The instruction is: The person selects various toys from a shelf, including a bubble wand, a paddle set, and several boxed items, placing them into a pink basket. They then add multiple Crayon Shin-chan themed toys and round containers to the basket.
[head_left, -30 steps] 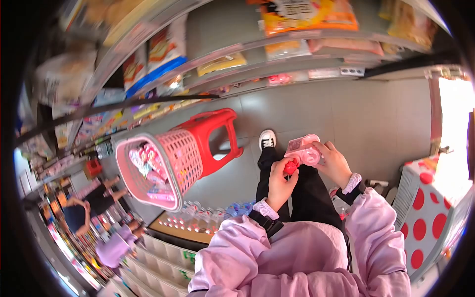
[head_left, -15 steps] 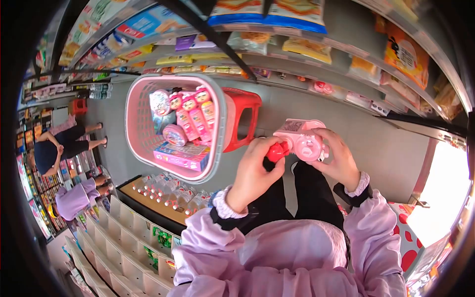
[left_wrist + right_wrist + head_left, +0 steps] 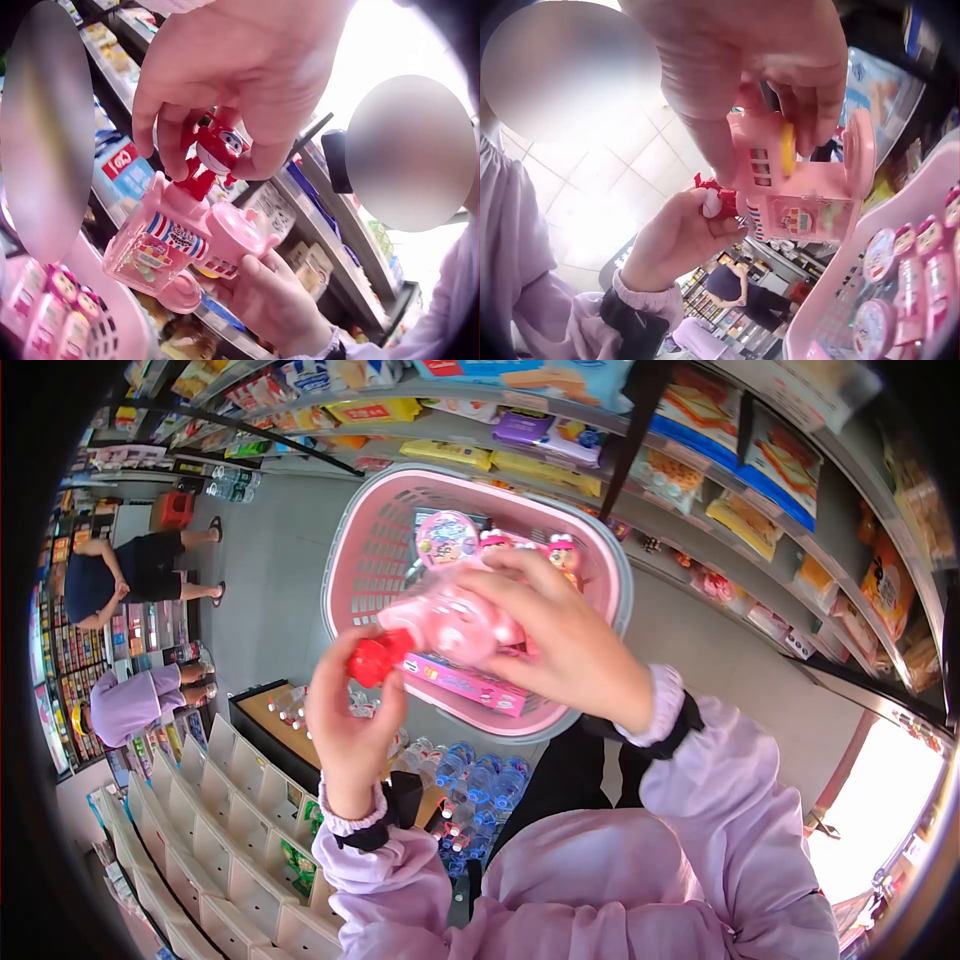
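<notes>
My left hand (image 3: 350,720) pinches a small red toy figure (image 3: 216,154) with a white face between thumb and fingers. The figure sits at the neck end of a pink plastic toy train (image 3: 169,244) with a clear candy compartment. My right hand (image 3: 570,640) grips the train by its other side, fingers over its top in the head view. Both toys are held over a pink basket (image 3: 350,575). Inside the basket lie pink bottles with doll-head caps (image 3: 564,555), a round tub (image 3: 446,538) and a flat pink box (image 3: 470,686).
Shelves of packaged snacks (image 3: 500,420) run along the far side. Water bottles (image 3: 480,780) stand close in front on the left, beside white divided bins (image 3: 220,840). Two people, one in dark clothes (image 3: 100,580) and one in lilac (image 3: 130,705), are at the far left.
Both hands have moved left with the train and figure, from over the floor and legs to above the basket. The head view has turned and come closer to the basket.
</notes>
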The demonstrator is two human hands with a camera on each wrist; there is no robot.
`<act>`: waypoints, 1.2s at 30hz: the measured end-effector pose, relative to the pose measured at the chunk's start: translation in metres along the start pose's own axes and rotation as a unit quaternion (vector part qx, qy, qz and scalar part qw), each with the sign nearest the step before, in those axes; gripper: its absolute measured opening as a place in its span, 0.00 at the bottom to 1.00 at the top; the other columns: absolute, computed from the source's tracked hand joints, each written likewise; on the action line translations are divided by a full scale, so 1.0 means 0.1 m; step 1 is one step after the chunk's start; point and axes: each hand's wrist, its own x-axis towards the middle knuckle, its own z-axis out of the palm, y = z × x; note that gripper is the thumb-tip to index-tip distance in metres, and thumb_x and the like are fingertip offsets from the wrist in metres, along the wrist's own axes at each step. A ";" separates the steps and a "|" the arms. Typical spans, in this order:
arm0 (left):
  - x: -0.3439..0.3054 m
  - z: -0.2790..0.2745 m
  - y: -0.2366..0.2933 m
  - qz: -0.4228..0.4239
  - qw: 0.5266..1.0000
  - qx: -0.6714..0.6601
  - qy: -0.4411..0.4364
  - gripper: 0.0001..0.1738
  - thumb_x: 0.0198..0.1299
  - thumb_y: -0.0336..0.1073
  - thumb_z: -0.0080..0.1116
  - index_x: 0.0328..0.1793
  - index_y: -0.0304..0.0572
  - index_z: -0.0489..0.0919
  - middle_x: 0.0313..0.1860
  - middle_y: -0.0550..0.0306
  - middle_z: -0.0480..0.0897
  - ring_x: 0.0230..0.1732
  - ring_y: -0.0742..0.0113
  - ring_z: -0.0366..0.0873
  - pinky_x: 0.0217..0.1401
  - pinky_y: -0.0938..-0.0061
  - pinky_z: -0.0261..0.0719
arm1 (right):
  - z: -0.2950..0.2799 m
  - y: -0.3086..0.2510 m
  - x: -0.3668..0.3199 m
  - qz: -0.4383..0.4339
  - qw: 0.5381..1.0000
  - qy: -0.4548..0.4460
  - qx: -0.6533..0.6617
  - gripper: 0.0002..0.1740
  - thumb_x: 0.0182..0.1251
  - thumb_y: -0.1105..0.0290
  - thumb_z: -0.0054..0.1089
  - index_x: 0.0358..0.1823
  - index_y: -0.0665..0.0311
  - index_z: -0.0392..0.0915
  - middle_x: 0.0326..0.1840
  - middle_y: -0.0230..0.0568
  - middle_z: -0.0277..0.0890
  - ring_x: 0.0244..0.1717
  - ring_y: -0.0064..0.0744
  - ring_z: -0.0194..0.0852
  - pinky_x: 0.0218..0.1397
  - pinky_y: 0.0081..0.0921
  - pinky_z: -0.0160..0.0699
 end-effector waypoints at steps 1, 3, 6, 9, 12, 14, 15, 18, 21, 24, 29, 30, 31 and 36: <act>0.02 -0.05 -0.14 -0.014 0.999 0.017 0.042 0.23 0.47 0.21 0.58 0.52 0.32 0.70 0.46 0.53 0.76 0.46 0.68 0.73 0.52 0.75 0.69 | 0.16 0.05 0.14 -0.008 1.000 0.004 -0.024 0.30 0.43 0.75 0.63 0.52 0.63 0.66 0.51 0.48 0.62 0.54 0.49 0.63 0.54 0.34 0.67; 0.05 -0.19 -0.42 -0.027 0.997 0.067 0.038 0.23 0.51 0.22 0.57 0.55 0.30 0.67 0.51 0.52 0.72 0.51 0.69 0.70 0.55 0.78 0.67 | 0.46 0.18 0.38 -0.006 0.999 -0.001 -0.054 0.31 0.43 0.74 0.63 0.53 0.64 0.65 0.51 0.49 0.62 0.54 0.48 0.63 0.54 0.35 0.66; 0.13 -0.17 -0.84 -0.074 0.991 -0.022 0.107 0.22 0.52 0.24 0.59 0.53 0.28 0.67 0.47 0.53 0.73 0.47 0.71 0.72 0.51 0.81 0.70 | 0.80 0.39 0.67 0.030 0.997 -0.015 -0.066 0.32 0.44 0.74 0.63 0.54 0.65 0.63 0.50 0.49 0.63 0.53 0.45 0.64 0.53 0.35 0.67; 0.17 -0.09 -1.22 -0.140 0.977 -0.081 0.141 0.20 0.53 0.25 0.59 0.51 0.27 0.68 0.43 0.55 0.75 0.42 0.74 0.73 0.46 0.83 0.71 | 1.14 0.62 0.85 0.061 0.998 -0.012 -0.031 0.30 0.45 0.77 0.60 0.54 0.66 0.62 0.46 0.49 0.66 0.48 0.41 0.69 0.47 0.32 0.71; 0.17 0.01 -1.44 -0.155 0.972 -0.053 0.170 0.18 0.53 0.27 0.60 0.48 0.28 0.69 0.39 0.57 0.76 0.38 0.76 0.74 0.42 0.84 0.72 | 1.39 0.86 0.93 0.060 0.997 -0.030 0.049 0.28 0.50 0.79 0.54 0.55 0.68 0.61 0.48 0.50 0.69 0.42 0.34 0.74 0.42 0.25 0.75; 0.14 0.05 -1.58 -0.159 0.969 -0.041 0.185 0.17 0.53 0.29 0.61 0.46 0.29 0.70 0.37 0.57 0.77 0.37 0.77 0.74 0.41 0.84 0.72 | 1.48 0.91 0.97 0.082 0.988 -0.055 0.119 0.26 0.50 0.78 0.52 0.55 0.69 0.62 0.48 0.56 0.68 0.47 0.46 0.70 0.48 0.32 0.71; 0.13 0.06 -1.62 -0.168 0.968 -0.024 0.184 0.17 0.52 0.29 0.61 0.46 0.29 0.71 0.36 0.57 0.77 0.36 0.77 0.74 0.41 0.84 0.72 | 1.54 0.96 0.97 0.093 0.982 -0.066 0.153 0.26 0.50 0.77 0.50 0.55 0.70 0.62 0.49 0.59 0.68 0.49 0.52 0.69 0.51 0.36 0.68; 0.12 0.06 -1.72 -0.187 0.966 0.036 0.173 0.17 0.52 0.32 0.62 0.44 0.30 0.71 0.34 0.57 0.78 0.34 0.77 0.74 0.38 0.83 0.73 | 1.66 1.05 1.00 0.087 0.984 -0.109 0.112 0.27 0.53 0.79 0.50 0.58 0.68 0.60 0.52 0.56 0.68 0.50 0.42 0.72 0.48 0.31 0.73; 0.15 0.07 -1.81 -0.197 0.964 0.111 0.141 0.19 0.50 0.36 0.63 0.42 0.30 0.73 0.31 0.55 0.79 0.32 0.74 0.76 0.35 0.80 0.74 | 1.68 1.00 0.92 0.116 0.983 -0.126 0.057 0.26 0.55 0.79 0.47 0.58 0.69 0.60 0.53 0.60 0.66 0.54 0.49 0.68 0.53 0.34 0.69; 0.18 0.10 -1.80 -0.212 0.955 0.182 0.096 0.21 0.48 0.41 0.64 0.41 0.31 0.74 0.29 0.52 0.80 0.30 0.68 0.78 0.34 0.76 0.74 | 1.80 1.06 0.82 0.109 0.985 -0.127 0.028 0.26 0.54 0.81 0.44 0.58 0.70 0.60 0.53 0.63 0.65 0.55 0.54 0.64 0.58 0.34 0.64; 0.31 0.16 -1.79 -0.205 0.935 0.287 0.043 0.22 0.46 0.46 0.64 0.37 0.34 0.75 0.27 0.48 0.79 0.28 0.58 0.78 0.32 0.70 0.74 | 1.79 1.06 0.77 0.144 0.968 -0.188 0.086 0.24 0.50 0.85 0.43 0.53 0.74 0.62 0.53 0.63 0.65 0.56 0.55 0.63 0.57 0.37 0.64; 0.33 0.16 -1.81 -0.205 0.936 0.284 0.044 0.22 0.46 0.46 0.64 0.37 0.33 0.75 0.27 0.48 0.79 0.28 0.58 0.78 0.32 0.70 0.73 | 1.84 1.10 0.74 0.122 0.976 -0.170 0.054 0.23 0.49 0.83 0.46 0.50 0.74 0.63 0.50 0.61 0.66 0.52 0.54 0.66 0.53 0.37 0.66; 0.35 0.15 -1.85 -0.205 0.937 0.281 0.044 0.22 0.46 0.46 0.64 0.37 0.33 0.75 0.26 0.47 0.79 0.27 0.58 0.78 0.31 0.70 0.73 | 1.93 1.17 0.70 0.101 0.983 -0.151 0.022 0.21 0.48 0.82 0.49 0.47 0.73 0.64 0.47 0.60 0.67 0.48 0.53 0.68 0.49 0.38 0.68; 0.49 0.03 -1.93 -0.203 0.945 0.257 0.004 0.23 0.45 0.47 0.63 0.36 0.31 0.73 0.25 0.46 0.78 0.26 0.55 0.78 0.30 0.68 0.74 | 2.04 1.20 0.65 0.043 0.990 -0.128 -0.040 0.20 0.48 0.77 0.52 0.45 0.74 0.65 0.47 0.58 0.66 0.45 0.54 0.70 0.47 0.39 0.71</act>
